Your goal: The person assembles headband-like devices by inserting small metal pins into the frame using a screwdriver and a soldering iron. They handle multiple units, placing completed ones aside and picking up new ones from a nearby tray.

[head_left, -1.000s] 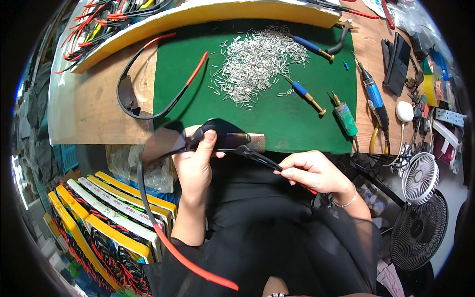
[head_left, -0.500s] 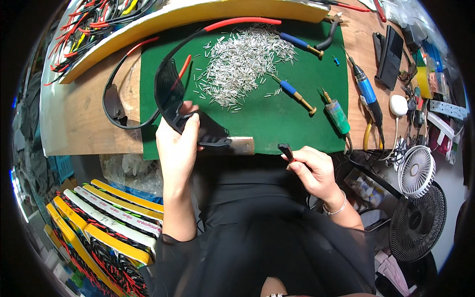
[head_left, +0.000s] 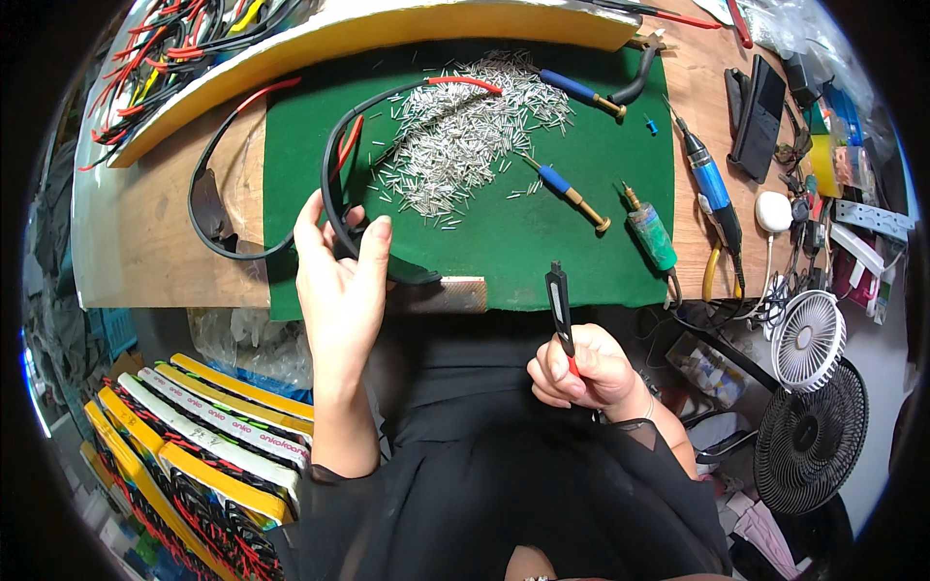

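Observation:
My left hand point(head_left: 341, 281) grips black sunglasses point(head_left: 331, 194) above the left part of the green mat point(head_left: 504, 257). One red-tipped temple of the pair reaches up across a pile of small silver pins point(head_left: 446, 145). Between thumb and fingers, my right hand point(head_left: 589, 368) pinches a loose black temple point(head_left: 557, 295) with red at its lower end. That temple stands nearly upright by the table's front edge, apart from the sunglasses. Another pair of dark sunglasses point(head_left: 206, 208) with a red tip lies left of my left hand.
Two blue-handled screwdrivers point(head_left: 573, 198) lie near the pins. A green electric screwdriver point(head_left: 651, 234) and a blue one point(head_left: 707, 174) are at right. A ridged brown block point(head_left: 465, 294) sits at the front edge. Yellow-edged trays point(head_left: 223, 479) of glasses parts stand lower left; a white fan point(head_left: 812, 339) stands right.
My left hand has turned the sunglasses, so they appear more edge-on. My right hand has moved down and left, and the loose temple now points upward, showing more of its length.

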The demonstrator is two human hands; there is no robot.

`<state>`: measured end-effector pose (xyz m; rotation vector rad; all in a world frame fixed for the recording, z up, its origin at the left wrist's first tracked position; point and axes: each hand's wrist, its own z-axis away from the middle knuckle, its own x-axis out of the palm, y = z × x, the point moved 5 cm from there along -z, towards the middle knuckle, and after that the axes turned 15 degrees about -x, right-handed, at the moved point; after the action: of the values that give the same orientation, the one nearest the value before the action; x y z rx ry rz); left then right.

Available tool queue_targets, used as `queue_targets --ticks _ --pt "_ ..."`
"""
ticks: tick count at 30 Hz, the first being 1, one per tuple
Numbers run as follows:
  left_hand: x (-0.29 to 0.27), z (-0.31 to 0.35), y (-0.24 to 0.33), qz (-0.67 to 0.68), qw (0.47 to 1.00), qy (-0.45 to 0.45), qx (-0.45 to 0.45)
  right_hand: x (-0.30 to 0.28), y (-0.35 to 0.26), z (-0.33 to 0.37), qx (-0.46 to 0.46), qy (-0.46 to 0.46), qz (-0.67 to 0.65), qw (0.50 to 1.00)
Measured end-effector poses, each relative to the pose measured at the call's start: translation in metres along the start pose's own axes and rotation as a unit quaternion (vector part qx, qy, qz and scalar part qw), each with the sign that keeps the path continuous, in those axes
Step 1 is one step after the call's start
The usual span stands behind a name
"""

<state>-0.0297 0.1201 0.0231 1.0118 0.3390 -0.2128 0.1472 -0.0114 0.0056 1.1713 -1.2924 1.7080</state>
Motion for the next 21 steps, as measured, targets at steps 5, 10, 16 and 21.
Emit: queue_targets --ticks 5,10,16,21 --pt "-0.012 0.021 0.001 0.018 0.995 0.067 0.073 0.002 0.001 -0.001 0.009 -0.005 0.012 1.000" --pt "-0.005 0.061 0.000 0.105 0.982 -0.031 0.153 -0.002 0.004 0.000 0.012 -0.014 0.088 0.996" --pt "0.051 0.083 -0.004 0.119 0.952 -0.277 0.056 -0.001 0.010 0.001 0.056 -0.005 0.159 0.986" --pt "0.056 0.081 -0.005 0.117 0.937 -0.329 0.027 -0.007 0.012 0.004 0.053 -0.001 0.172 0.984"
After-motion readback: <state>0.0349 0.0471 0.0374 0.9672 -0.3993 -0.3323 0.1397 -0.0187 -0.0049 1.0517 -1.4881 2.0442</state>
